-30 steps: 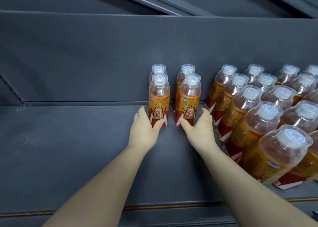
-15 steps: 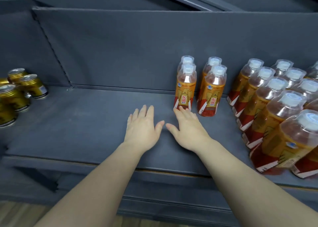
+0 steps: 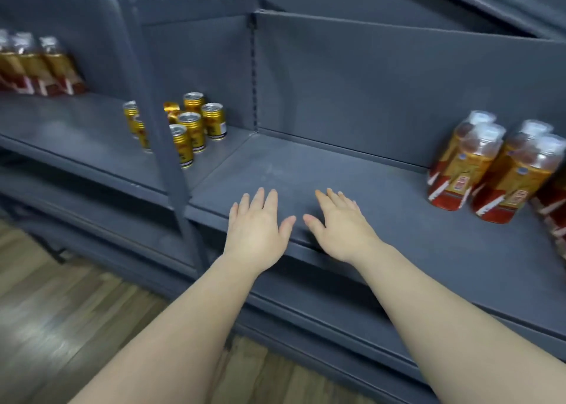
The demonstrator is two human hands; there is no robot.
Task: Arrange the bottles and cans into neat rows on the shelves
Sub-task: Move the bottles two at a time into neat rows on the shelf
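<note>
Both empty and flat-open, left hand nearer upright gold cans up-left; right hand nearer bottles.

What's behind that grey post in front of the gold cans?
Behind the grey post, gold cans stand loosely clustered on the shelf. The post cuts across two of them, so how many stand there cannot be told.

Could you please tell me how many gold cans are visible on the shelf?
7 gold cans, clustered on the left shelf section: five right of the upright post, two partly hidden behind it. More may be hidden.
</note>
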